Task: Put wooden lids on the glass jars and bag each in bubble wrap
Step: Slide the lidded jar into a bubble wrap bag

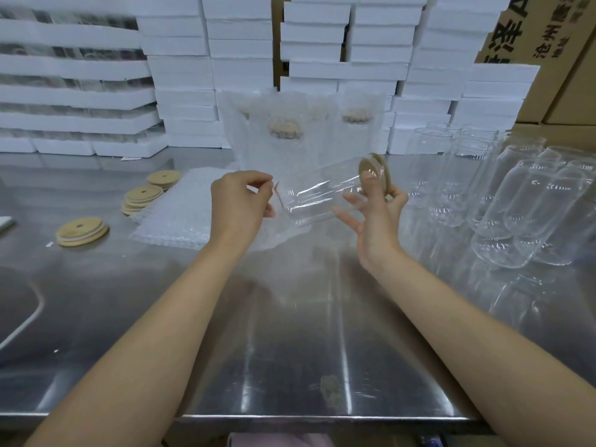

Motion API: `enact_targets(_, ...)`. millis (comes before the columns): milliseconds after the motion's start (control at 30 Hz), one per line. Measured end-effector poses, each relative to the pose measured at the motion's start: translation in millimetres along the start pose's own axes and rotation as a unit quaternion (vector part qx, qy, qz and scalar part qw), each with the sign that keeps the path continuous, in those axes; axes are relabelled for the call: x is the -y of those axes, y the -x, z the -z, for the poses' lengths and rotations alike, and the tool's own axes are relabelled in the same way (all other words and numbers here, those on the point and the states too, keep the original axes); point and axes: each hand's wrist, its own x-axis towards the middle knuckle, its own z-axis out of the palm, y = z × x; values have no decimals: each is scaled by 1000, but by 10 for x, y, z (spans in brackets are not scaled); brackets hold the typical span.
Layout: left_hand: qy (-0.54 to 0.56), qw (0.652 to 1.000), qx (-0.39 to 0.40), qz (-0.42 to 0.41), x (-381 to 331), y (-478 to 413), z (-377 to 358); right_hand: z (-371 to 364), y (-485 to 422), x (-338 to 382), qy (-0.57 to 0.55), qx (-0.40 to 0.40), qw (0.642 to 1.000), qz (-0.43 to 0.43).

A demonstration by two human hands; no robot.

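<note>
Currently in hand: held jar, clear glass, lying near level in the air above the table, base to the left, mouth to the right.
Lidding: wooden lid already seated on that jar's mouth; this step judged done for the unit.
Grip, right: right hand pinches the lidded end between thumb and a rear finger; the other fingers are splayed straight.
Grip, left: left hand has its fingers curled, thumb and forefinger pinched at the jar's base end, apparently on the edge of a loose bag sagging beneath; blurred, not certain.
Step judged: jar about to enter the bag base first; not yet inside.
Done: several bagged jars, lids showing through the wrap, standing upright at the back of the table.
Left to do: a large cluster of bare jars at right, no lids, some upright, some lying.
Stock: spare lids in low stacks at left; flat bags piled just beside them, below the left hand.
Overall: early to middle, by judgement; unfinished jars outnumber finished ones.
Edges: front edge of the table runs near the body; foam boxes and cartons wall off the rear.
Open room: the widest stretch of table lies between the hands and the front edge; tight to the right, where bare jars stand near the right hand and could be knocked.
</note>
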Motion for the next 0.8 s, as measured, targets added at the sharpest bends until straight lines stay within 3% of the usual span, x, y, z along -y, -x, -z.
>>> enact_targets(200,22,996,-34,-80,-49,51,-57,-19,35,-58,36,-26,999,27)
enact_targets(300,-13,986,-15,-164,-54,108,-109,-50,66,-99,61,-26,996,56)
enact_targets(467,-194,917,39,-346,-12,47,-83,-40,50,-71,9,-62,998,20)
enact_targets(600,-338,848,177,-368,142,15,-43,-3,24,-20,-57,-53,996,-47)
enact_targets(700,-373,837,153,-370,148,55,-81,4,73,-31,-24,23,997,-68)
enact_targets(800,-365,833,100,-404,95,56,-82,-18,137,-36,-18,38,996,-84)
